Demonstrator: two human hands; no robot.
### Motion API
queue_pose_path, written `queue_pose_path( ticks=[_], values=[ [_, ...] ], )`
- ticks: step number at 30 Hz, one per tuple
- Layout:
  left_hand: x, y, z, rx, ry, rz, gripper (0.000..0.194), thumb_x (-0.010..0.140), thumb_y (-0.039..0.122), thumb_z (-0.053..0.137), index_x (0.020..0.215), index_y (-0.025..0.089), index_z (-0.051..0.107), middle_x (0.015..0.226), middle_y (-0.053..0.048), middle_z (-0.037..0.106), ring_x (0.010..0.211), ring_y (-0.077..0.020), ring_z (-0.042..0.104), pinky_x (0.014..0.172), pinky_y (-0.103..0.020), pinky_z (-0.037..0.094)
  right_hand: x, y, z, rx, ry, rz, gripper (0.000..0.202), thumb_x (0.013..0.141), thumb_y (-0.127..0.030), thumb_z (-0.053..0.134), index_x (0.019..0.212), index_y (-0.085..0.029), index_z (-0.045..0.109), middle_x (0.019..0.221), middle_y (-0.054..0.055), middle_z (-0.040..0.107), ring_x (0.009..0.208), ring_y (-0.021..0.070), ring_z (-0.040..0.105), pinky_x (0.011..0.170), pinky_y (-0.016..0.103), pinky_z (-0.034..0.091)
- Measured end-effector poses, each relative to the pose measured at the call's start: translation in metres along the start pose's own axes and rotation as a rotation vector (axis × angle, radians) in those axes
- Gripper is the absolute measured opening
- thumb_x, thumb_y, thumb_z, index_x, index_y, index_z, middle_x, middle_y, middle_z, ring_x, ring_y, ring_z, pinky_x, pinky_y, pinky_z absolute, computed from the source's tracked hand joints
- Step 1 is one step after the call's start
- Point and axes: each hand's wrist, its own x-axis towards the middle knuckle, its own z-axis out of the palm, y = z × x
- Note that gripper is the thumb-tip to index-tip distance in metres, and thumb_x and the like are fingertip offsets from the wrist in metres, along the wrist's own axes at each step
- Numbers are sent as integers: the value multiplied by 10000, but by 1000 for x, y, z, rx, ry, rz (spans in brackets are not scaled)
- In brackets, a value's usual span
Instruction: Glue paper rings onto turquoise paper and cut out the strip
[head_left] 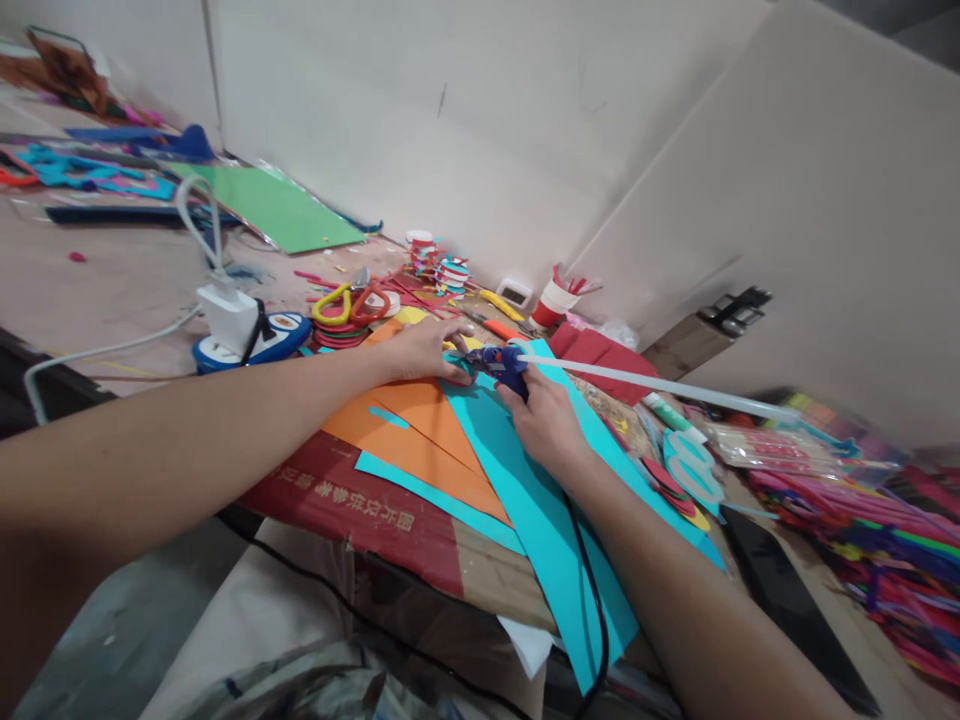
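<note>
My right hand (551, 415) grips a dark blue hot glue gun (511, 368), with a long white glue stick (660, 382) jutting from its back to the right. The nozzle points left at the fingers of my left hand (429, 350), which are bent together over a small piece I cannot make out. Beneath both hands lie a turquoise paper sheet (517, 480) and orange paper (420, 450). A narrow turquoise strip (435, 500) lies along the orange paper's near edge. The gun's black cord (589, 570) drops over the table edge.
Yellow and orange-handled scissors (349, 305) rest beside a blue power strip (281, 335) with a white charger. Behind stand small paper rolls (452, 275), a white timer (514, 291) and a red-and-white cup (553, 300). A black phone (787, 600) and pipe cleaners (892, 570) lie at right.
</note>
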Motion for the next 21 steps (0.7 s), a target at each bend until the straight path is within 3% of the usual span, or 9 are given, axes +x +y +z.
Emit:
queue_pose_path(
  ticks=[9,16,21],
  values=[
    [-1,-3,0,21,-2,13,860,675,515,816,1434,245,516,1264,-64,715,1196,-282,640,987,-382,492,4,14,2,237,22,48,365,891,-377,553,1144,-145,678,1102,147,762,951,290,688,869,426,511],
    [-1,2,-1,4,-7,-3,819,668,457,836,1395,215,549,1263,-72,705,1179,-256,650,958,-327,494,5,20,4,374,-21,101,423,852,-465,542,1113,-155,662,847,83,718,704,225,613,679,363,485],
    [1,0,-1,10,-5,-12,768,659,470,838,1347,246,582,1235,-47,726,1191,-272,638,989,-371,482,6,24,5,453,-26,111,428,823,-469,562,1112,-163,638,777,44,685,614,192,570,588,326,446]
  ],
)
